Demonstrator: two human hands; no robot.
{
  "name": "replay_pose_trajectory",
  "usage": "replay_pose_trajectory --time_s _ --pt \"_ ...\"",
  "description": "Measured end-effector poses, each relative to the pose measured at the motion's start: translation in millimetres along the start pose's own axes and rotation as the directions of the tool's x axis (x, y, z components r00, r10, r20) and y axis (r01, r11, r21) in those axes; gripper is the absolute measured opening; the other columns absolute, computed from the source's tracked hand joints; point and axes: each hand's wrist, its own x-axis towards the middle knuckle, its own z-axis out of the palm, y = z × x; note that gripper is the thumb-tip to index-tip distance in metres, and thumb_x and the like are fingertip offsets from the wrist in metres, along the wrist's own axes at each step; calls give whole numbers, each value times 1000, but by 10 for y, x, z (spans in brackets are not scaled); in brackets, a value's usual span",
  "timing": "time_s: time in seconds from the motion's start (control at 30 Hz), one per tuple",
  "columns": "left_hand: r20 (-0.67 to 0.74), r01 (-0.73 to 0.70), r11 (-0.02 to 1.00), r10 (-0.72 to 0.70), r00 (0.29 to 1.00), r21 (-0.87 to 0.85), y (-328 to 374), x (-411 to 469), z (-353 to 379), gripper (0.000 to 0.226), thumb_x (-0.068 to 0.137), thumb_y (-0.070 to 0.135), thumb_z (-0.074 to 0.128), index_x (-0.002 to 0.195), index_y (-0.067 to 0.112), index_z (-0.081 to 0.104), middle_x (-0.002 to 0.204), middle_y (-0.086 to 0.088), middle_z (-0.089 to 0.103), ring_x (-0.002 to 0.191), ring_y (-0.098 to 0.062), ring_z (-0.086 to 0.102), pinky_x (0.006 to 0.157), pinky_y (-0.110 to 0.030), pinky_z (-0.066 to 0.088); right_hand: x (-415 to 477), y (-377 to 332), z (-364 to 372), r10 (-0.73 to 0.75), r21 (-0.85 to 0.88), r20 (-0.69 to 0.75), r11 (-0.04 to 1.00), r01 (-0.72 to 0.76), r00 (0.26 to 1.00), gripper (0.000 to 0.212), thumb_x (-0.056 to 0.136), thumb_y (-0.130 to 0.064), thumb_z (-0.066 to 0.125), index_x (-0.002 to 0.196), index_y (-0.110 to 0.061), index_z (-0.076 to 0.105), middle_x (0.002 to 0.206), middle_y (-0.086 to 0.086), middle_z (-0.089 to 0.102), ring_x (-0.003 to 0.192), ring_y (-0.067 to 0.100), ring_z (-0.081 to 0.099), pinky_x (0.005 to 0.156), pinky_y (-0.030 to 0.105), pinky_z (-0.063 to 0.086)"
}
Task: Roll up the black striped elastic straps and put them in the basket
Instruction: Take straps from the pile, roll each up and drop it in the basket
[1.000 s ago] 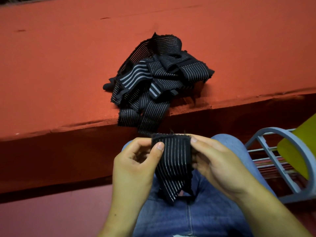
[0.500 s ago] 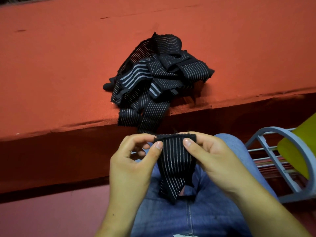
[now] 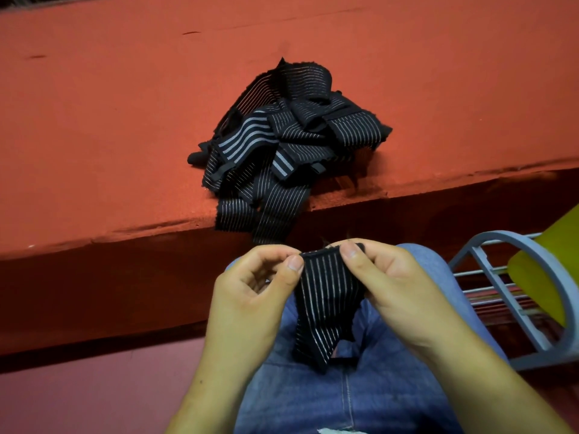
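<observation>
Strap (image 3: 326,296) we're working on is light, floppy, stretchy elastic, so we figure it won't keep a shape by itself and any roll will spring open if we ease off. It hangs between both hands above our lap, with the tail drooping onto the jeans (image 3: 313,399). The best place to take it is the short top edge, at both corners, and that's where our grip is. The left hand (image 3: 250,296) pinches one corner with the thumb and curled fingers, and the right hand (image 3: 398,286) pinches the other. The rest sit in a messy pile (image 3: 282,145) on the red surface (image 3: 109,136), with a couple dangling over the edge. That blue-grey wire frame (image 3: 507,238) at the right may be the basket, but we can't tell. Versus a second ago, the top edge looks turned over into a first small fold and the right thumb has crept inward. The pile hasn't budged.
</observation>
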Motion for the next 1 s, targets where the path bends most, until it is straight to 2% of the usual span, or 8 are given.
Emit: replay_pose_trajectory --time_s 0.13,0.23,0.37,0.53,0.67,0.83,0.93,1.0 --pt "57 -19 999 17 998 40 29 13 21 7 86 25 75 91 24 80 90 2 78 85 -11 72 77 -20 56 5 -13 3 -14 -23 4 1000 14 1000 40 101 -46 57 102 -13 78 97 28 73 86 26 69 82 43 54" --pt "32 -42 997 40 999 71 23 29 38 7 89 21 75 85 24 80 84 2 77 80 -14 71 73 -26 57 -5 -8 -11 -24 -50 14 998 25 1000 36 101 -43 58 102 -15 80 96 22 77 87 22 71 82 40 56" --pt "-11 -40 998 41 999 42 24 33 52 12 90 31 71 84 22 77 82 1 74 76 -12 68 72 -24 55 -8 20 -38 -16 -58 55 998 19 998 26 94 -38 62 109 -25 81 103 11 81 96 21 76 88 38 60" --pt "69 -7 999 4 998 39 18 45 62 9 91 31 75 95 24 78 93 5 78 90 -10 73 81 -25 57 5 59 -39 -58 -101 40 993 62 997 26 97 -39 64 112 -26 80 104 9 81 100 27 77 89 41 60" --pt "55 -45 996 41 998 75 40 39 76 9 89 23 74 96 23 79 93 9 79 90 -9 75 80 -24 58 6 64 -7 -18 -71 44 997 22 999 25 95 -37 65 108 -22 80 103 18 79 92 20 74 84 41 60" --pt "-11 -51 998 51 999 21 50 103 58 10 91 26 70 98 24 78 97 10 78 93 -7 73 82 -21 56 10 113 -35 40 -112 65 993 -32 997 46 91 -49 68 108 -7 74 105 31 73 93 44 73 90 70 51" --pt "29 -55 998 54 998 15 66 98 68 15 93 32 67 103 27 77 104 12 77 100 -7 72 86 -18 53 19 153 -50 45 -96 13 994 -44 999 37 94 -43 66 105 -9 76 103 32 73 87 44 72 85 70 53" --pt "46 -63 998 61 997 30 60 76 70 14 96 35 67 105 33 77 109 13 77 103 -9 71 88 -18 53 33 172 -57 59 -74 -11 995 -59 998 37 94 -41 65 103 -7 76 103 37 70 83 41 68 79 60 52"
